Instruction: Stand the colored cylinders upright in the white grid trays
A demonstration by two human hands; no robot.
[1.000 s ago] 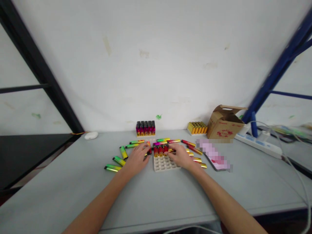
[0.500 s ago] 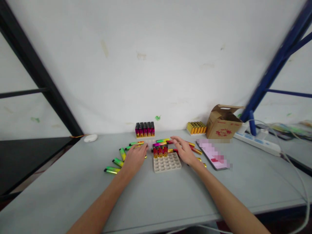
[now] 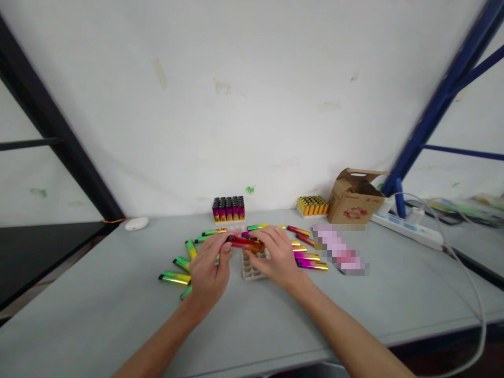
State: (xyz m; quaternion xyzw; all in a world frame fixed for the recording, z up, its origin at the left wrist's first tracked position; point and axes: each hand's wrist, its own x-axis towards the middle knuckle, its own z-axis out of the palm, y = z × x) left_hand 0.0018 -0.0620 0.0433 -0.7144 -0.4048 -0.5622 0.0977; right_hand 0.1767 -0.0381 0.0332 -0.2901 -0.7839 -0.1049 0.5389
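A red and gold tube (image 3: 244, 243) with a black end lies level between my two hands, above the pale tray (image 3: 250, 271). My left hand (image 3: 210, 262) is closed on its black end. The fingers of my right hand (image 3: 277, 255) are wrapped round its gold end. Round holes show in the near left part of the tray; my right hand hides the rest. Several green and yellow tubes (image 3: 175, 277) lie left of my left hand. Purple and gold tubes (image 3: 312, 265) and red ones (image 3: 298, 231) lie right of my right hand.
At the wall stand a tray of upright purple tubes (image 3: 229, 210), a tray of yellow ones (image 3: 313, 206) and an open cardboard box (image 3: 355, 205). A phone with a blurred screen (image 3: 338, 249), a power strip (image 3: 409, 231) and a white cable lie on the right. A white case (image 3: 136, 224) is far left.
Both hands have come together over the tray and now hold a red and gold tube between them. Purple tubes on the right have come into sight. The view has shifted slightly.
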